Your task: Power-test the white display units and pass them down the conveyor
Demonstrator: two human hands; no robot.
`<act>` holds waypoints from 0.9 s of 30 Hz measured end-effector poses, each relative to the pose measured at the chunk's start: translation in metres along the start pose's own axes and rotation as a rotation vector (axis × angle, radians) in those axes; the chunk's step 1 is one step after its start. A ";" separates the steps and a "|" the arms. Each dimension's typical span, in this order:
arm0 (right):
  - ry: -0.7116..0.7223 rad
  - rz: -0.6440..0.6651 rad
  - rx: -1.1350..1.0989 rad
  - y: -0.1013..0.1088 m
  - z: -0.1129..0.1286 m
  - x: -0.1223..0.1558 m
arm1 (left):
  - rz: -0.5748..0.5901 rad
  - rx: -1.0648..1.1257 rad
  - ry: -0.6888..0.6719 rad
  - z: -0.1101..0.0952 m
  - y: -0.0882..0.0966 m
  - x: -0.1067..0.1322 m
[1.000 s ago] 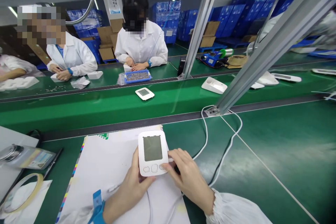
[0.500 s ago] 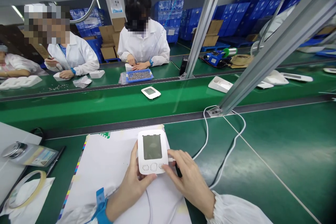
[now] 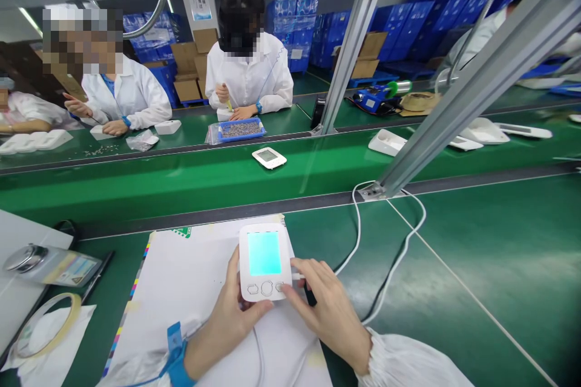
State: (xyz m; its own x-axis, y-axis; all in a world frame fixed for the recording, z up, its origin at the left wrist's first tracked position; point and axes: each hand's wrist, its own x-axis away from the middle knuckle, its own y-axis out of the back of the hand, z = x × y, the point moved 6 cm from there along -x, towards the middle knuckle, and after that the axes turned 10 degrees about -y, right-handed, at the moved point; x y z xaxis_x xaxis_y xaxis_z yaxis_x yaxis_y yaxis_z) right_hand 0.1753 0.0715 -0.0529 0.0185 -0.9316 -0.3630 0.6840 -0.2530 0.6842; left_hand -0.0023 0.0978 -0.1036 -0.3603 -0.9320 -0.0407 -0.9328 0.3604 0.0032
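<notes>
A white blood pressure monitor (image 3: 265,257) faces me above a white sheet (image 3: 181,290), its screen glowing cyan over a row of buttons. My left hand (image 3: 229,314) is closed around its left side, thumb along the lower edge, the other fingers partly hidden behind. My right hand (image 3: 329,308) grips the right edge, with the thumb on the right button and a finger against the side. Between that thumb and finger, a white cable plug (image 3: 297,276) sits at the monitor's side. A thin tube or cord (image 3: 258,354) runs below the monitor toward me.
A green conveyor (image 3: 204,178) carries another monitor (image 3: 269,158) and white housings (image 3: 385,142). A slanted metal post (image 3: 454,103) stands right, with white cable (image 3: 358,236) looped near its foot. Tape roll (image 3: 75,314) and bottle (image 3: 59,265) lie left. Co-workers (image 3: 249,72) sit opposite.
The monitor's screen has gone from dark grey to lit cyan. My hands have barely moved. Items on the conveyor have shifted right, and the co-worker opposite has raised a hand holding a tool.
</notes>
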 end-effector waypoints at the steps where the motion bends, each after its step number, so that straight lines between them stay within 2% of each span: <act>1: -0.003 0.002 -0.003 0.000 -0.001 0.000 | 0.001 -0.006 -0.001 0.000 0.000 0.000; 27: -0.008 -0.014 -0.014 0.003 0.000 0.000 | -0.014 0.008 -0.009 -0.005 -0.002 -0.004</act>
State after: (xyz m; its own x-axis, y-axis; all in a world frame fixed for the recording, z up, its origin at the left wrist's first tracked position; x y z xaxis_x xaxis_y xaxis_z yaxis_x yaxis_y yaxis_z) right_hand 0.1774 0.0712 -0.0511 0.0032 -0.9302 -0.3670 0.6942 -0.2621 0.6703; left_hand 0.0006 0.1006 -0.0989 -0.3466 -0.9367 -0.0494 -0.9377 0.3473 -0.0054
